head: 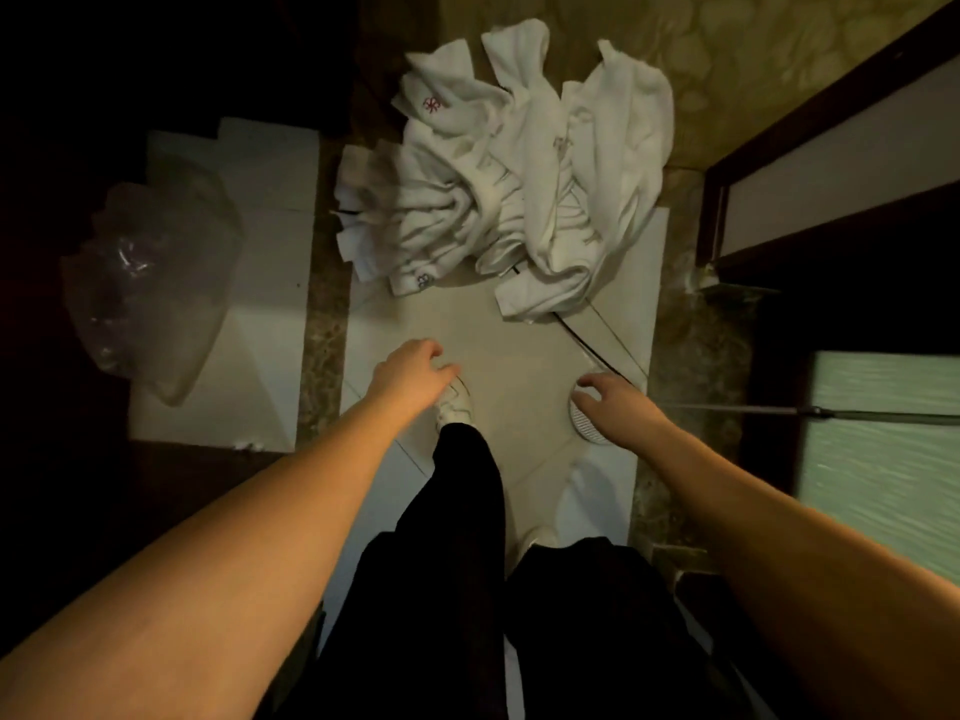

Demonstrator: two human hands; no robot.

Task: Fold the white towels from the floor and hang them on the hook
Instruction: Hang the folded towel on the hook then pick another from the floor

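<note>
A crumpled heap of white towels [514, 174] lies on the tiled floor [519, 345] ahead of me, some with small red or dark embroidered marks. My left hand [410, 368] reaches forward above the floor, short of the heap, fingers loosely curled and holding nothing. My right hand [610, 394] reaches forward too, fingers relaxed and empty, over a round white floor drain [584, 426]. No hook is in view.
A bin with a clear plastic liner [150, 283] stands at the left on a white step. A dark wooden door frame [779, 163] and frosted glass [883, 459] bound the right. A thin black cable [587, 345] runs from under the towels. My black-trousered legs and white shoe [457, 402] stand below.
</note>
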